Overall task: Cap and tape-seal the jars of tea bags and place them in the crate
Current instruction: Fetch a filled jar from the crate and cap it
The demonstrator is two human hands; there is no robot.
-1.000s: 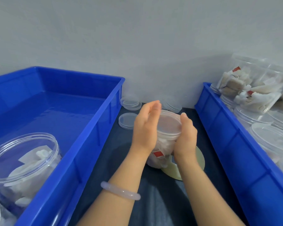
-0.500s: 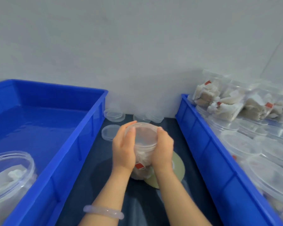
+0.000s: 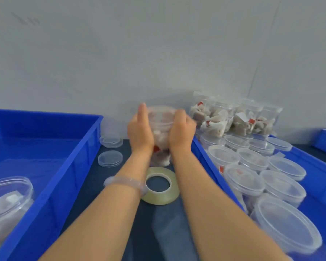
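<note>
Both of my hands hold a clear jar of tea bags (image 3: 160, 119) with a clear lid on top, at mid-table near the wall. My left hand (image 3: 139, 133) grips its left side, one finger pointing up past the rim. My right hand (image 3: 181, 132) curls round the right side at the lid. The image is blurred here, and I cannot tell whether the jar's base touches the table. A roll of clear tape (image 3: 159, 185) lies flat just in front of the jar. The blue crate (image 3: 79, 162) on the left holds one capped jar (image 3: 8, 200) at its near end.
Loose clear lids (image 3: 110, 158) lie on the dark table beside the left crate, with another stack (image 3: 111, 141) behind them. A second blue crate (image 3: 205, 157) on the right is packed with several capped jars (image 3: 243, 181), and more jars (image 3: 233, 119) are piled at its far end.
The jar has come off the tape roll and sits farther from me, so the whole roll shows. My hands shifted with it, and my view has pulled back and turned right.
</note>
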